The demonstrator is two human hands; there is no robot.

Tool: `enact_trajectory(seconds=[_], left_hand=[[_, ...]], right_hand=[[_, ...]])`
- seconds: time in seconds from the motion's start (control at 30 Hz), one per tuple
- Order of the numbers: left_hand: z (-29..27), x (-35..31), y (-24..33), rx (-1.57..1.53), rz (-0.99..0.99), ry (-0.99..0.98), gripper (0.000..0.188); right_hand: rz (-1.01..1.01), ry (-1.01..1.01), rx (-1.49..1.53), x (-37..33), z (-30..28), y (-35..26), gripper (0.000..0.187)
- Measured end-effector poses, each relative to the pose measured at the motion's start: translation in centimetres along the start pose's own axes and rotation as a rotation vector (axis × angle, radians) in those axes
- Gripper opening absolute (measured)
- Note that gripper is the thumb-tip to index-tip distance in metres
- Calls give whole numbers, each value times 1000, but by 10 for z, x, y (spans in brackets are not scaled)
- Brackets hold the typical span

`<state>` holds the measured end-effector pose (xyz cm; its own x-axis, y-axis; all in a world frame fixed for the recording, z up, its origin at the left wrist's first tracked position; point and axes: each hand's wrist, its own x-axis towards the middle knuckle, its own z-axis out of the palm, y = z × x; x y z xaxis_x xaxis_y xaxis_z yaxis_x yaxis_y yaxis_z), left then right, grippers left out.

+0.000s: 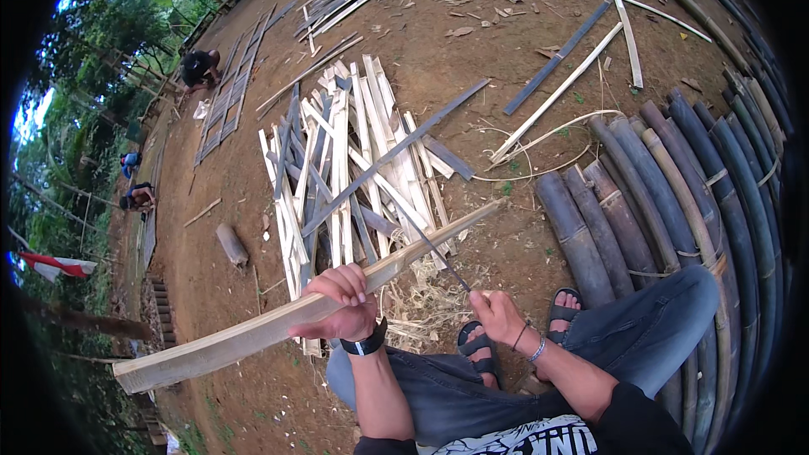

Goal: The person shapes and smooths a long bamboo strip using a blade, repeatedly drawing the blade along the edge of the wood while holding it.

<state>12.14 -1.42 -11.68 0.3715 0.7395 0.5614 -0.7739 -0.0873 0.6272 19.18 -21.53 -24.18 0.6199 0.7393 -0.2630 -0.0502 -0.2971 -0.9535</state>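
A long split bamboo strip [202, 355], pale and thick-edged, slants from the lower left up toward the middle of the head view. My left hand [341, 307] wraps its fingers over it near mid-length; a dark watch is on that wrist. Closed round the handle end of a knife, my right hand [497, 316] hides most of the grip. The knife's narrow dark blade [445, 261] points up and to the left, crossing the strip to the right of my left hand. Whether the edge bites into the bamboo I cannot tell. Curly shavings [430, 307] lie below the strip.
Beyond my hands lies a pile of split bamboo strips [341, 168]. Dark bamboo poles [581, 219] are stacked at my right, by my sandalled feet. Several loose strips [556, 59] and a short bamboo piece [232, 244] rest on the dirt. Another person [199, 70] crouches by a slatted frame.
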Motion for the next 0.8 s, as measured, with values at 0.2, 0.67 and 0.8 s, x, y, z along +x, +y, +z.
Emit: enact_trajectory(seconds=[0.2,0.67,0.8], left_hand=[[3,-3,-4,13,12,-82,82],[7,-12,0,63,47,-71,78],[5,-16,-1,53,25,0,78]], right_hand=[[-98,-88,41,-14,10,-39,53],[-89,-40,-40,-19,12,-53,56],[-45,-78,12,-14,16,-50,55]])
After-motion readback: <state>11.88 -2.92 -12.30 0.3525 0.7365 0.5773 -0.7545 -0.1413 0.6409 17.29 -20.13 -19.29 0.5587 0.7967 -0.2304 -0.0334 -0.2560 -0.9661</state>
